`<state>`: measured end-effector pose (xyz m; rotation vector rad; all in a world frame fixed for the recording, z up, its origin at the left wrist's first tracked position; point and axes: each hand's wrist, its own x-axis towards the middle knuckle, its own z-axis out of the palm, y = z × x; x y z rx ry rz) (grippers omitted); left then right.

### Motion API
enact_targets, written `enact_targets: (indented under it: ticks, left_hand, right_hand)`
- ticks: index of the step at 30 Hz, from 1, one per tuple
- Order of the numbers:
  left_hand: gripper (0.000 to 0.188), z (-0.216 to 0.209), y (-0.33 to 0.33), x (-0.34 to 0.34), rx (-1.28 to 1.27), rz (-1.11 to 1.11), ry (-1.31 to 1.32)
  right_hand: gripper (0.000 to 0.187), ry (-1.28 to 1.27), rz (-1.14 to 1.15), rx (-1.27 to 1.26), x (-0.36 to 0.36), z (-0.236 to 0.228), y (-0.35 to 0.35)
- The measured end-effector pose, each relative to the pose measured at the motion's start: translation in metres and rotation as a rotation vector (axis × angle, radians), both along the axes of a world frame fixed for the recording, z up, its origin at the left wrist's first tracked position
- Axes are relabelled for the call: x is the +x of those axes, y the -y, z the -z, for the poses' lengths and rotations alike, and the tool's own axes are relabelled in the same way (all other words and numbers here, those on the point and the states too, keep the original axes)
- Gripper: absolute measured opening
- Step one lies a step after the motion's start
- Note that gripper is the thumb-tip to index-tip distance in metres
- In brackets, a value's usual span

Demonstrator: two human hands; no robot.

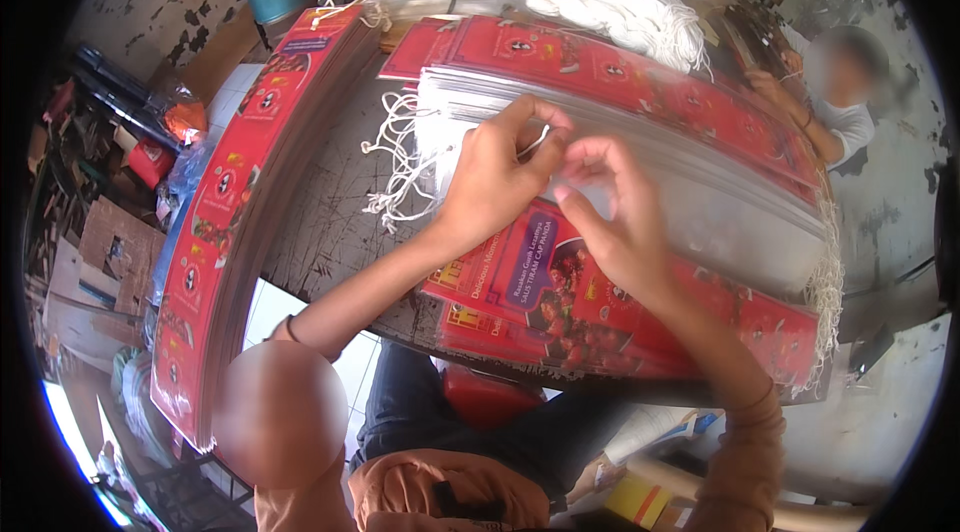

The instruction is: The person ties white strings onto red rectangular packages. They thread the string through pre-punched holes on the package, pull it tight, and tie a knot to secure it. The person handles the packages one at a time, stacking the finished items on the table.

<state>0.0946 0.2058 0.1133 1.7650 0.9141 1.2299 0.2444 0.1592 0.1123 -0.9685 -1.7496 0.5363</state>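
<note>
"Over the counter [330, 157], which step is in hand?"

"Handling a cord end, I judge; possibly knotting or threading it. The white cord [538, 143] shows as a short end in my left hand [500, 167], above the fanned pile of red printed strips [610, 67]."

"State of the fingers?"

"Left: thumb and forefinger pinched on the cord. Right hand [625, 222]: thumb and forefinger apart, close beside the left, tips blurred — I cannot tell whether they carry a strand."

"And the next move?"

"My estimate: it calls for a steady left pinch while the right takes up the end; a slack grip would probably lose so thin a line."

"Materials, please."

"Strips long, flat, glossy; pale edges layered in the pile, with a clear, plastic-like sheen across its middle. Knotted loops [395, 204] trail off the left end, limp and curled; a stringy fringe [826, 282] hangs at the right. Beyond the pile lies a thick hank of white cord [620, 12], twisted, soft-looking. To my left — a second stack of red strips [215, 197], long and narrow. Counter top dark, scratched."
</note>
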Motion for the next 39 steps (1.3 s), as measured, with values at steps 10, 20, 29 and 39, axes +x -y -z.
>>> enact_targets:
  ticks: [10,20,29,39]
  left_hand:
    - [0.033,-0.002,0.017,-0.012,-0.186,0.057,0.197]
    - [0.043,-0.009,0.017,-0.027,0.029,0.312,-0.015]
    - [0.045,0.003,0.024,-0.019,0.012,0.388,-0.003]
    - [0.055,0.002,0.022,-0.021,-0.014,0.405,-0.004]
  right_hand:
    - [0.023,-0.141,-0.01,0.046,-0.022,0.028,0.007]
    - [0.011,-0.333,-0.012,-0.12,-0.019,0.027,0.012]
    - [0.015,-0.364,-0.092,-0.04,-0.023,0.029,0.009]
    - [0.016,-0.251,-0.052,-0.028,-0.017,0.027,0.012]
